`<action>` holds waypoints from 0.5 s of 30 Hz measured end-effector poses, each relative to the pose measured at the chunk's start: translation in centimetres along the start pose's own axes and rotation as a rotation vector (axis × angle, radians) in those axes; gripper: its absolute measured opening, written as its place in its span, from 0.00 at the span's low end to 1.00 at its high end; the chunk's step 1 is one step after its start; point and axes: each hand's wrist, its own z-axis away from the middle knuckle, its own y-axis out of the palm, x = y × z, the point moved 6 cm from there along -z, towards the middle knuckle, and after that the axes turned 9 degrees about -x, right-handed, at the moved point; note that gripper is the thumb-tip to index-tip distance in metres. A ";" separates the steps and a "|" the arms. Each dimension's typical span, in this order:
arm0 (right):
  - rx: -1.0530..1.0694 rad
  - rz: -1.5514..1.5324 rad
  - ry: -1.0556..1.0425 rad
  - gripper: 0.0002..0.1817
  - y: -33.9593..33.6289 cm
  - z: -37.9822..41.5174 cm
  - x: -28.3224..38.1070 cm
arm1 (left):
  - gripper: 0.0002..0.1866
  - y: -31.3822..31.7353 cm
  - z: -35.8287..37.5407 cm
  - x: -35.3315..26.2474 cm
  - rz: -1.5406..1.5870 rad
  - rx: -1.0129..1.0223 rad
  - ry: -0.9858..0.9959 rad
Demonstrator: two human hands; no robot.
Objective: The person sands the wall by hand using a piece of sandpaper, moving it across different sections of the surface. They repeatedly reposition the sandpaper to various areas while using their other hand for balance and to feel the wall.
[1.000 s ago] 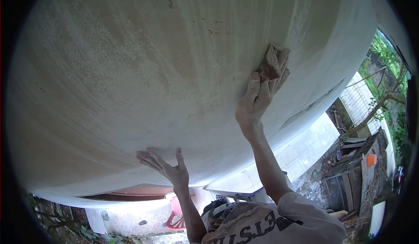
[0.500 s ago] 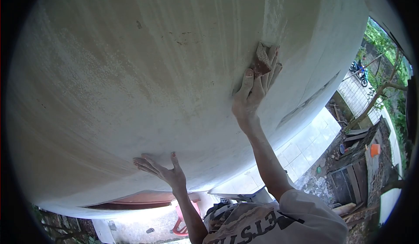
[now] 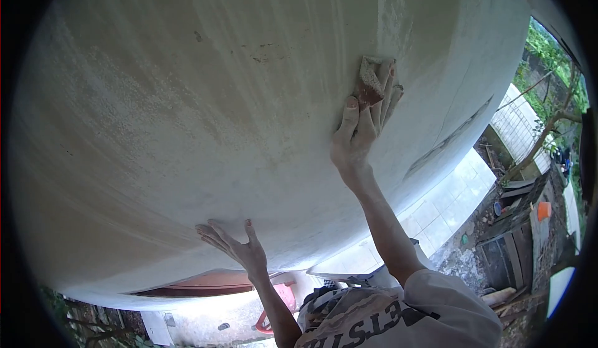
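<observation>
A folded sheet point(image 3: 370, 85), reddish-brown and crusted with pale grit, is held by the right hand point(image 3: 367, 114) against the wall point(image 3: 187, 155), high and to the right of the left hand point(image 3: 240, 246). The right hand is laid nearly flat, with the sheet gripped about the leading fingers and the thumb set along its near side. By this arrangement pressure is probably spread over the sheet's face, and slipping is probably resisted by the thumb and the fold. How the sheet passes beneath the fingers cannot be told.

Nothing is seen in the left hand. Its fingers are stretched out and the thumb is spread apart, all turned to the lower part of the wall; balance is likely given there, though whether the whole palm is in contact cannot be made out. Both hands are dusted pale, like the wall, whose surface is marked by streaks and mottled patches. Below the right forearm, a pale tiled strip point(image 3: 439, 208) is seen, and farther right an orange container point(image 3: 544, 210) is placed near weathered boards point(image 3: 511, 254).
</observation>
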 end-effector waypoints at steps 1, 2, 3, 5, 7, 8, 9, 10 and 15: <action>-0.055 0.004 0.067 0.21 0.1 -0.3 0.3 | 0.45 0.2 -0.1 0.1 0.001 0.013 -0.018; -0.115 0.009 0.134 0.20 0.4 -0.3 0.6 | 0.46 0.2 -0.2 -0.2 0.010 -0.012 0.006; -0.076 -0.033 0.186 0.21 0.7 1.1 1.7 | 0.46 0.3 -0.2 -0.5 0.018 -0.038 0.029; 0.201 0.030 0.009 0.23 1.6 6.2 5.7 | 0.47 0.3 0.0 -0.9 0.030 -0.074 0.058; 0.441 -0.043 -0.317 0.23 1.5 12.7 8.9 | 0.47 0.4 -0.1 -1.1 0.036 -0.087 0.083; 0.442 -0.050 -0.390 0.22 1.4 13.3 8.9 | 0.47 0.3 -0.1 -1.1 0.035 -0.080 0.091; 0.445 -0.059 -0.467 0.22 1.3 13.4 8.4 | 0.47 0.3 0.0 -1.1 0.034 -0.074 0.093; 0.446 -0.072 -0.547 0.22 1.3 12.9 8.0 | 0.47 0.3 -0.1 -1.0 0.034 -0.073 0.093; 0.086 -0.017 -0.066 0.20 1.4 1.9 2.7 | 0.48 0.2 0.0 0.5 -0.013 0.005 0.072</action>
